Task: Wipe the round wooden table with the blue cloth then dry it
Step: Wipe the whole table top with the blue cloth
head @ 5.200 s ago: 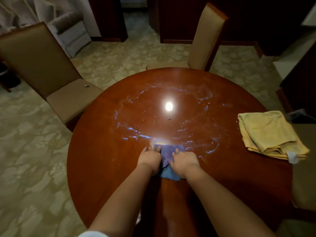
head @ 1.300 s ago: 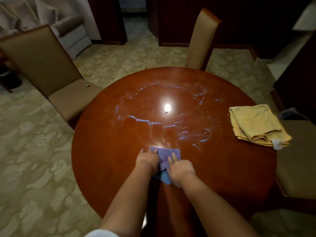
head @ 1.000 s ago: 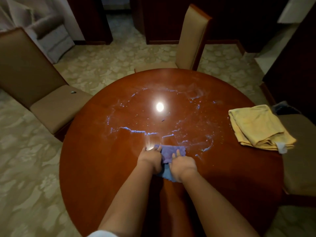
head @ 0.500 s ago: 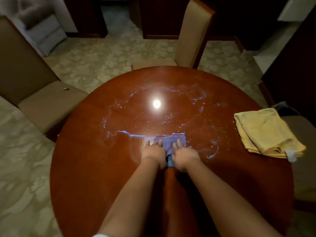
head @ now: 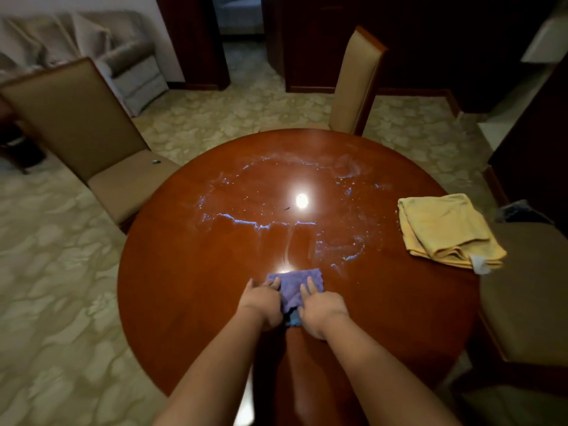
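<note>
Pressing flat, left hand (head: 262, 304) and right hand (head: 321, 309) hold the blue cloth (head: 293, 287) under straight fingers (head: 311, 285) on the desk (head: 184, 287); wet streaks (head: 261, 224) lie beyond the fingers.

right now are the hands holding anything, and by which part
Both hands press on the blue cloth on the table: left hand on its left side, right hand on its right. Whether any fingers curl round it cannot be told.

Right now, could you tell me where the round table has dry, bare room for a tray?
The left part of the round wooden table is bare. The centre carries wet streaks, the folded yellow towel takes the right edge, and both hands press the blue cloth near you.
</note>
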